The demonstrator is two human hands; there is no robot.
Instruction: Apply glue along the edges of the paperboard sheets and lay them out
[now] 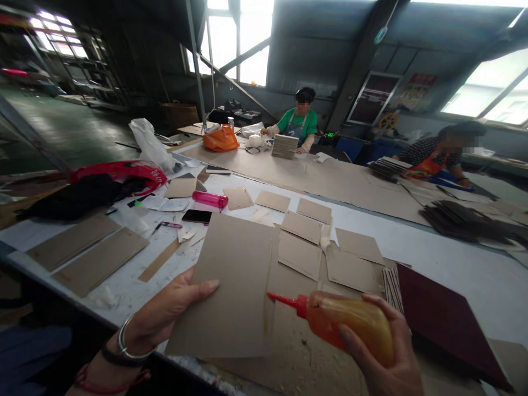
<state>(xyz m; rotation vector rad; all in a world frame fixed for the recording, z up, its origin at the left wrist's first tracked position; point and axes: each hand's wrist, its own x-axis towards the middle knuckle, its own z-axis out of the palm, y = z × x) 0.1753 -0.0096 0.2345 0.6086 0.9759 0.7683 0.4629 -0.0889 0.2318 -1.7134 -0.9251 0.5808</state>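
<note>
My left hand [181, 300] grips a large grey-brown cardboard sheet [231, 275] by its left edge, thumb on top, holding it tilted above the table. Wrapped in my right hand [388, 346] is a squeeze glue bottle [346, 322] of amber liquid, lying sideways with its red nozzle pointing left. The nozzle tip is close to the sheet's right edge, where a glossy strip of glue [269, 280] runs along the board. Whether the tip touches the board I cannot tell. Beyond the sheet lie several smaller cardboard pieces [299, 254], some with glue lines.
A stack of dark maroon boards [445, 319] stands at the right. Two cardboard strips [101, 261] lie at the left, near a phone [197, 216] and a pink bottle [210, 199]. Across the table are two people [297, 124], one behind a stack of boards [284, 147].
</note>
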